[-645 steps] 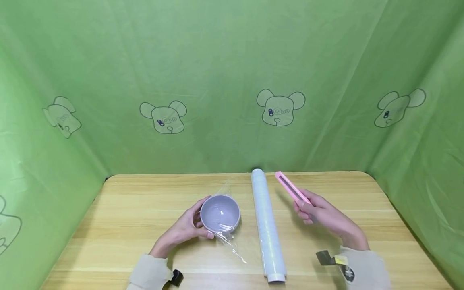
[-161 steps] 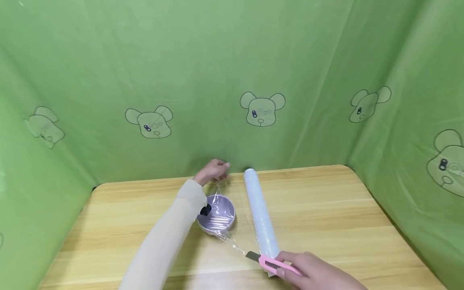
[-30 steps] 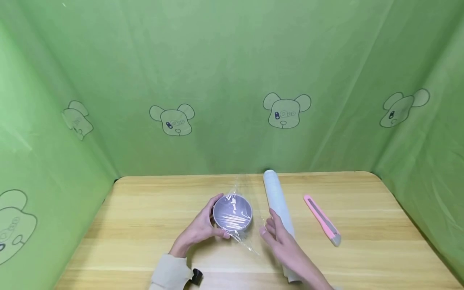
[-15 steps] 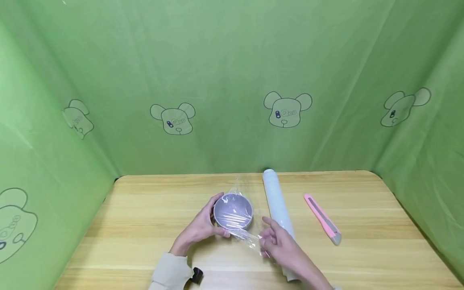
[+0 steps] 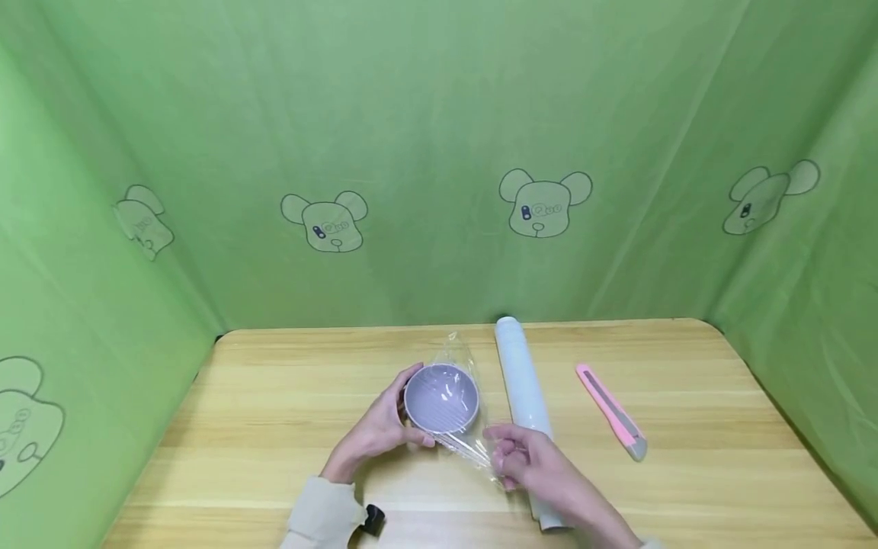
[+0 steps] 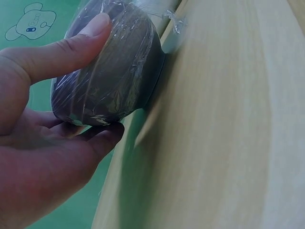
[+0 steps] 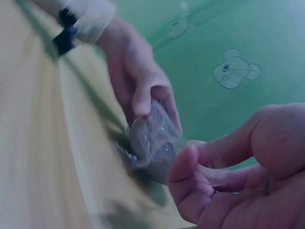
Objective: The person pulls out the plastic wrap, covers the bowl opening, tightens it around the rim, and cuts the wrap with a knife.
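My left hand (image 5: pixel 380 431) grips a small grey-purple bowl (image 5: pixel 441 398) from its left side, thumb along the near rim. In the left wrist view, creased clear cling film (image 6: pixel 116 81) covers the wall of the bowl (image 6: pixel 136 57), and the thumb presses on it. The film stretches over the bowl's mouth, with a loose peak behind and a loose flap (image 5: pixel 473 448) in front. At the right of the bowl, my right hand (image 5: pixel 538 461) pinches that flap between thumb and fingers, drawing it out to the near right.
A long roll of cling film (image 5: pixel 519 374) lies lengthwise right of the bowl, partly behind the right hand. Farther right rests a pink utility knife (image 5: pixel 610 412) on the wooden table (image 5: pixel 288 396). Green curtains (image 5: pixel 439 290) enclose the table's back and sides.
The right hand, holding the utility knife in the older frames, had laid it down by one second ago. Since then it has taken hold of the film flap and pulled it toward the near right.
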Motion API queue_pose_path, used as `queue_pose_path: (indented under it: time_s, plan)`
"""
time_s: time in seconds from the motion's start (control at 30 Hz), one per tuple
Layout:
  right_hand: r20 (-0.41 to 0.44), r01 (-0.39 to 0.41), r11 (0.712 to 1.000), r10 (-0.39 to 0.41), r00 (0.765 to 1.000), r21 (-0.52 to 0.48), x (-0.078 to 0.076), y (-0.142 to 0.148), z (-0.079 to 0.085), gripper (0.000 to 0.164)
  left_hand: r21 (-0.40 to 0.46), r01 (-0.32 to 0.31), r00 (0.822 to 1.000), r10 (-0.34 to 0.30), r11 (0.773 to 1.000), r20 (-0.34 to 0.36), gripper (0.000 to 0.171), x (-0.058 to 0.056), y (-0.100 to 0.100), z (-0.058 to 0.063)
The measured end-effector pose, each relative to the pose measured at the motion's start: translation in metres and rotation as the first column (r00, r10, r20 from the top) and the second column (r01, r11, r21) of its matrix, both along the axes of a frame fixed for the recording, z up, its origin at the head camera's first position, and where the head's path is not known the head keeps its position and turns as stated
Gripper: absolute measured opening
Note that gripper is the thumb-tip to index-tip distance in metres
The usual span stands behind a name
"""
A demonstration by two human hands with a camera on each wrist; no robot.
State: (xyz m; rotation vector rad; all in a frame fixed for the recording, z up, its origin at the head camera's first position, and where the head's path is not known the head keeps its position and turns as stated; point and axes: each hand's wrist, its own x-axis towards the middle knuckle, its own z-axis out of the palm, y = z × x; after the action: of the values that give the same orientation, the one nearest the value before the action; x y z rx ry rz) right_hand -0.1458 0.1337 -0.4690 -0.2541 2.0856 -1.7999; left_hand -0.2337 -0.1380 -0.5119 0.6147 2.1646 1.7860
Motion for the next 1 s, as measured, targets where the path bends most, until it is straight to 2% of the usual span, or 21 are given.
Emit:
queue_pose_path:
  time_s: [0.07, 0.1, 0.17, 0.23, 0.3, 0.43, 0.63, 0.77, 0.8, 0.87, 1.0]
  plan:
    - [-0.102, 0.032, 0.991, -0.018, 0.995, 0.134, 0.001, -0.004, -0.002, 0.044, 0.002, -0.002, 1.0, 0.002, 1.0, 0.001, 0.118, 0.0, 0.0, 0.001]
    - [-0.164, 0.063, 0.975, -0.028, 0.986, 0.213, 0.001, -0.007, -0.003, 0.039, 0.006, -0.003, 1.0, 0.003, 1.0, 0.005, 0.118, 0.0, -0.001, 0.001]
    - [-0.273, 0.14, 0.921, -0.038, 0.961, 0.363, 0.002, -0.013, -0.005, 0.026, 0.021, -0.001, 1.0, 0.001, 1.0, 0.018, 0.118, -0.001, -0.001, 0.002]
    - [-0.361, 0.21, 0.849, -0.024, 0.932, 0.485, 0.002, -0.018, -0.006, 0.014, 0.042, 0.004, 1.0, -0.006, 0.999, 0.027, 0.118, -0.002, -0.001, 0.002]
    - [-0.418, 0.259, 0.787, -0.001, 0.908, 0.56, 0.002, -0.023, -0.008, 0.018, 0.065, 0.012, 0.999, -0.014, 0.998, 0.043, 0.118, -0.002, 0.0, 0.001]
    - [-0.48, 0.315, 0.711, 0.035, 0.877, 0.628, 0.002, -0.03, -0.014, 0.029, 0.1, 0.033, 0.997, -0.039, 0.994, 0.065, 0.118, -0.002, 0.0, -0.001]
    - [-0.508, 0.345, 0.659, 0.066, 0.859, 0.669, -0.002, -0.031, -0.024, 0.03, 0.12, 0.051, 0.995, -0.061, 0.991, 0.076, 0.117, -0.002, 0.0, -0.003]
    - [-0.514, 0.381, 0.609, 0.051, 0.856, 0.695, -0.005, -0.028, -0.027, 0.026, 0.121, 0.076, 0.994, -0.084, 0.99, 0.069, 0.116, -0.003, -0.002, -0.003]
    - [-0.52, 0.388, 0.604, 0.05, 0.853, 0.696, -0.006, -0.027, -0.028, 0.026, 0.122, 0.081, 0.994, -0.09, 0.989, 0.067, 0.116, -0.003, -0.002, -0.003]
    - [-0.528, 0.393, 0.612, 0.047, 0.848, 0.686, -0.009, -0.027, -0.029, 0.025, 0.123, 0.084, 0.994, -0.092, 0.989, 0.063, 0.115, -0.002, -0.004, -0.002]
    - [-0.55, 0.401, 0.664, 0.018, 0.835, 0.631, -0.015, -0.024, -0.033, 0.023, 0.114, 0.09, 0.994, -0.096, 0.989, 0.05, 0.115, -0.002, -0.003, -0.004]
